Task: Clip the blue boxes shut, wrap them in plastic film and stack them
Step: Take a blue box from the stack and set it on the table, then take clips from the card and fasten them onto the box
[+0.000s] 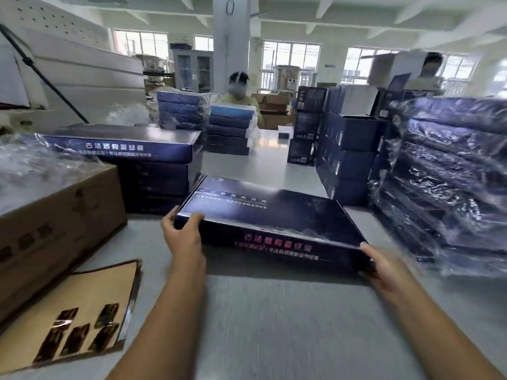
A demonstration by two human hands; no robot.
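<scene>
Holding the flat, dark blue cardboard box by its two near corners, the person has it straight ahead over the grey desk. The box's long axis runs left to right and is a little skewed, so the left end lies farther off and the right end comes closer to the body. The left hand is clamped on the near left corner, thumb on the lid and fingers curled round the end wall. The right hand, blurred, grips the near right corner with its thumb along the top edge. Whether the box's underside touches the desk cannot be told. No film shows on it, so wrapping is probably yet to come. A stack of bare blue boxes stands just behind the left end, on the left hand's side. The film-wrapped stack of blue boxes stands on the right hand's side, so a later stacking move would likely swing rightwards.
</scene>
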